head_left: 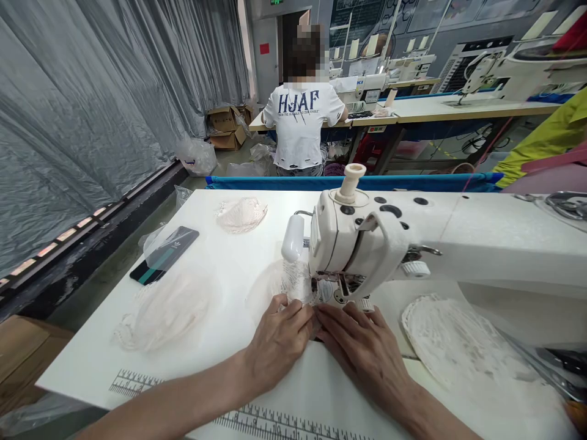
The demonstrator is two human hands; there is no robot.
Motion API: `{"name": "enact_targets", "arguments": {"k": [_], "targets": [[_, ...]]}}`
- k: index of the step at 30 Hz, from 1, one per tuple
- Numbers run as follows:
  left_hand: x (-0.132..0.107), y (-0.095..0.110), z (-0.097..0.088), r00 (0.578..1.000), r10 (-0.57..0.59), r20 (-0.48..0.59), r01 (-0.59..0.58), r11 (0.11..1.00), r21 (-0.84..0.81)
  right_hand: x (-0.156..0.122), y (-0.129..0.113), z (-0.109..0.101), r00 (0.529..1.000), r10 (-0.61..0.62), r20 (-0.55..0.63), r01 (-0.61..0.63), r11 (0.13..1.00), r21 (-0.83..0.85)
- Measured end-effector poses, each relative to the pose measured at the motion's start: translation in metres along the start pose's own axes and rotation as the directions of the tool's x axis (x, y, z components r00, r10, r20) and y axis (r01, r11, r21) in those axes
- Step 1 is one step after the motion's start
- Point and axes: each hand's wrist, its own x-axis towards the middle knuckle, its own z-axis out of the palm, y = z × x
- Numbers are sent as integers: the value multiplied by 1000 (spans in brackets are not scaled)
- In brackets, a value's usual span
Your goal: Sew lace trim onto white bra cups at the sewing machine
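A white lace piece [296, 280] lies under the head of a white sewing machine [362, 232], its sheer part spread to the left. My left hand [280, 339] has its fingers bent and pressed together on the near edge of the lace, just in front of the needle area. Close against it, my right hand [367, 345] grips the same edge, fingers together, below the presser foot. The fingertips of both hands almost meet. The cloth between them is mostly hidden.
Sheer white pieces [167, 311] and a small lace piece [242, 215] lie left, near a dark phone-like item [164, 255]. Right of the machine are stacked lace pieces [458, 342] and scissors [545, 366]. A printed ruler [293, 425] runs along the front. A person [300, 122] sits ahead.
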Motion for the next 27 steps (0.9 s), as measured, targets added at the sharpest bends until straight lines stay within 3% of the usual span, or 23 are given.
{"name": "enact_targets", "arguments": {"k": [15, 17, 20, 24, 27], "targets": [[2, -10, 11, 996, -64, 60, 54, 985, 164, -2, 11, 5, 999, 37, 13, -37, 999, 4], [-4, 0, 9, 996, -66, 53, 56, 983, 175, -1, 10, 7, 996, 91, 16, -91, 996, -6], [-31, 34, -1, 998, -58, -12, 59, 982, 181, -1, 1, 7, 981, 191, 33, -191, 982, 3], [-72, 78, -30, 987, 22, -159, -22, 1000, 2, -5, -20, 3, 976, 166, 142, -185, 973, 135], [-75, 70, -50, 996, -15, -82, -2, 978, -210, -9, -33, 0, 965, 156, 208, -218, 924, 316]]}}
